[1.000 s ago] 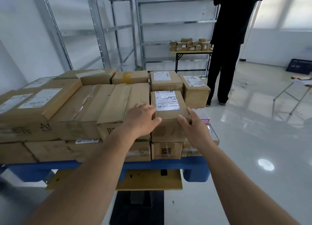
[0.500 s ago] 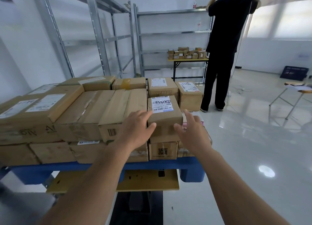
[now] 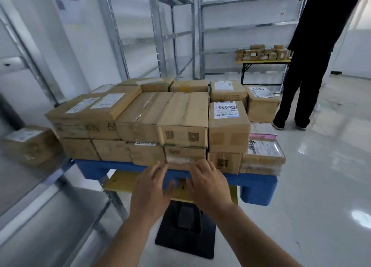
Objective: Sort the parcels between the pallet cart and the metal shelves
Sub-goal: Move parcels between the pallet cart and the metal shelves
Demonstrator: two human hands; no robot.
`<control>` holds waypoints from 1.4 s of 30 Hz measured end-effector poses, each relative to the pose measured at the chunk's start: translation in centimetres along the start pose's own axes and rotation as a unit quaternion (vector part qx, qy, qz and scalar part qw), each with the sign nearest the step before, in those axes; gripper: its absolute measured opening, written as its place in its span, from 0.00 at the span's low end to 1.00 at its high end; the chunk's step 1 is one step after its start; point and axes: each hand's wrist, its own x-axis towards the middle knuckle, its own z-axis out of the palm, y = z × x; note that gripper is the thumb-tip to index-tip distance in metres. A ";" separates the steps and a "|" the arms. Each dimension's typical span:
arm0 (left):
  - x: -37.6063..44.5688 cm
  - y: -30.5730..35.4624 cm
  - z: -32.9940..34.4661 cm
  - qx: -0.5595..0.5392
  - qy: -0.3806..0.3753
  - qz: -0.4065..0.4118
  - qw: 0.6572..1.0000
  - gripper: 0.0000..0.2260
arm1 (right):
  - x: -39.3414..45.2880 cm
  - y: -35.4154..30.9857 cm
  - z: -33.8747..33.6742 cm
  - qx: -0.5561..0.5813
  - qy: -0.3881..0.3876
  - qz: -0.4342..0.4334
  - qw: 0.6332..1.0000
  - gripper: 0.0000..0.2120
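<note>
Several brown cardboard parcels are stacked in two layers on a blue pallet cart [image 3: 259, 188]. One small parcel with a handwritten white label [image 3: 227, 126] sits on the top layer at the front right. My left hand [image 3: 149, 190] and my right hand [image 3: 209, 183] hover side by side in front of the cart's near edge, below the lower parcels. Both have spread, relaxed fingers and hold nothing. Metal shelves [image 3: 158, 36] stand behind the cart, and a nearer metal shelf [image 3: 50, 210] runs along the left.
One parcel [image 3: 32, 143] lies on the near left shelf. A person in black [image 3: 313, 52] stands at the back right beside a yellow table [image 3: 263, 61] with several small parcels. A black base [image 3: 186, 232] sits on the glossy floor under the cart.
Both hands have let go of the labelled parcel and drawn back and down to the cart's front edge. The view has pulled away and shifted left, showing the near shelf.
</note>
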 end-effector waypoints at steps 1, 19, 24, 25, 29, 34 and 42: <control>-0.6 -0.8 0.0 0.005 0.002 -0.013 1.000 0.23 | 0.0 -0.6 0.6 -0.002 -0.011 -0.011 1.000 0.11; -6.4 -15.9 -5.1 0.065 0.019 -0.239 0.969 0.29 | 5.4 -13.4 10.6 0.048 -0.118 -0.129 0.983 0.24; -6.0 -22.5 -7.5 0.072 0.037 -0.272 0.959 0.29 | 9.2 -19.2 13.5 0.041 -0.147 -0.163 0.975 0.27; -5.8 -24.0 -8.0 0.072 0.040 -0.284 0.955 0.29 | 10.2 -20.5 14.2 0.039 -0.155 -0.167 0.973 0.27; -4.7 -30.6 -10.3 0.059 0.057 -0.294 0.952 0.28 | 14.2 -26.0 17.4 0.030 -0.166 -0.172 0.971 0.28; -2.5 -38.9 -14.1 0.073 0.077 -0.289 0.951 0.27 | 19.8 -33.0 21.3 0.028 -0.148 -0.189 0.970 0.25; 2.5 -48.3 -17.8 0.107 0.058 -0.311 0.943 0.28 | 27.6 -38.4 25.6 0.013 -0.118 -0.190 0.975 0.21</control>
